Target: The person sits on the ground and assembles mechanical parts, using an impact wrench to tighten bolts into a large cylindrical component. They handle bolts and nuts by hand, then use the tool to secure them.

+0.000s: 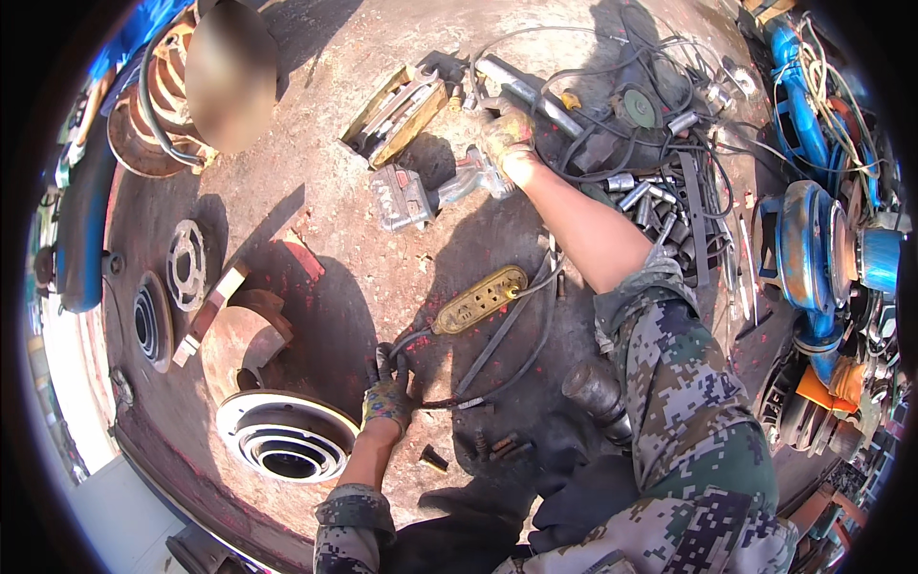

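- Right hand, gloved, reaches far and grips the handle of a cordless power tool lying on the rusty floor.
- Left hand, gloved, near, is closed around a black cable running to the yellow socket strip.

A grimy outdoor repair workshop is showing itself here: blue pump housings are piling up at the right, sockets and cables are lying scattered far across the rusty metal surface, worn machine rings sitting near left.
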A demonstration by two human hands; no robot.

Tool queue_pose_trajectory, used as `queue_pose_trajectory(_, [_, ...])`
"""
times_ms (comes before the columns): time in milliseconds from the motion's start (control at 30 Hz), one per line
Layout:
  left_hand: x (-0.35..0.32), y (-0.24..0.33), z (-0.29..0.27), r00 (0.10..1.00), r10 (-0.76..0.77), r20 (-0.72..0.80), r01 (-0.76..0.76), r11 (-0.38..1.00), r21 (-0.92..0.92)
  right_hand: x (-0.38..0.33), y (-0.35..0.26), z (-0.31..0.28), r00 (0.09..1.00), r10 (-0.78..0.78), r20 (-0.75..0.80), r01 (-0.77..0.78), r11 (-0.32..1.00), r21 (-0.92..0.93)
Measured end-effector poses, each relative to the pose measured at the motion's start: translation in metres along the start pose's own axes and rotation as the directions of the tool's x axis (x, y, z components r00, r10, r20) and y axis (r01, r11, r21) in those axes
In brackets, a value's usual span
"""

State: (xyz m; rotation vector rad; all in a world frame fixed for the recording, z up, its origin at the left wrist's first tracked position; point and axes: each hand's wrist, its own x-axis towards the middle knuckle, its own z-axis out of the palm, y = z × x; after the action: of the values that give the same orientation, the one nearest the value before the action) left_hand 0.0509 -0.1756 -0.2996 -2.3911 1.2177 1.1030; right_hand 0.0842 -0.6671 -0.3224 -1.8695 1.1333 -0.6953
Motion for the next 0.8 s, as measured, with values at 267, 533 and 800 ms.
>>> queue_pose_trajectory(267, [0.002, -0.048, -0.026, 0.965, 0.247, 0.085, -0.225, 0.952, -0.206, -0.087, -0.031, -0.059, 0.952, -0.008, 0.305, -0.027, 0.994, 0.109])
queue_pose_trajectory(533, [-0.136, -0.048, -0.031, 0.976, 0.19, 0.11, -0.111, 0.858, -0.501, -0.251, -0.058, -0.115, 0.331, -0.061, 0.942, 0.487, 0.866, -0.114])
queue_pose_trajectory(800, [-0.217, -0.046, 0.147, 0.998, -0.009, -0.066, -0.039, 0.728, -0.685, -0.381, -0.03, -0.112, -0.054, 0.233, 0.971, 0.723, 0.68, -0.123])
